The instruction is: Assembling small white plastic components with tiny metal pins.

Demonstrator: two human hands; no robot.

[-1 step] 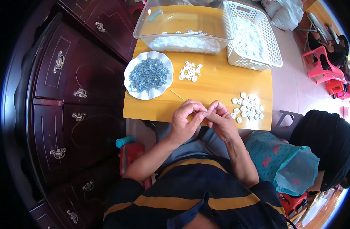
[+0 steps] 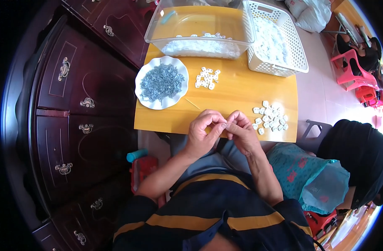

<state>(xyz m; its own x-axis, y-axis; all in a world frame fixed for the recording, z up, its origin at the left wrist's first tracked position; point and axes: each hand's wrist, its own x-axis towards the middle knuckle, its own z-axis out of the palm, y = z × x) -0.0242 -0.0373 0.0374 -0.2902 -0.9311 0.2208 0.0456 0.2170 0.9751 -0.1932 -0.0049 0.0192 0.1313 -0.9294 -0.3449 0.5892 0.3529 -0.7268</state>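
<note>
Over the near edge of the wooden table (image 2: 158, 121), my left hand (image 2: 206, 131) and my right hand (image 2: 241, 133) meet fingertip to fingertip. Both are closed in a pinch. Whatever lies between the fingers is too small and covered to make out. Right of my right hand is a loose group of small white plastic pieces (image 2: 271, 118). A second, tighter group of white pieces (image 2: 207, 78) lies farther off. Left of that, a white scalloped plate (image 2: 140, 72) holds a heap of small grey metal-looking parts (image 2: 163, 82). A thin yellowish stick (image 2: 193, 103) rests near my left hand.
At the back stand a clear plastic bin (image 2: 191, 42) and a white perforated basket (image 2: 300, 62), both with white pieces inside. Dark wooden drawers (image 2: 74, 88) line the left. A teal plastic bag (image 2: 291, 171) and a pink chair (image 2: 352, 69) are at the right.
</note>
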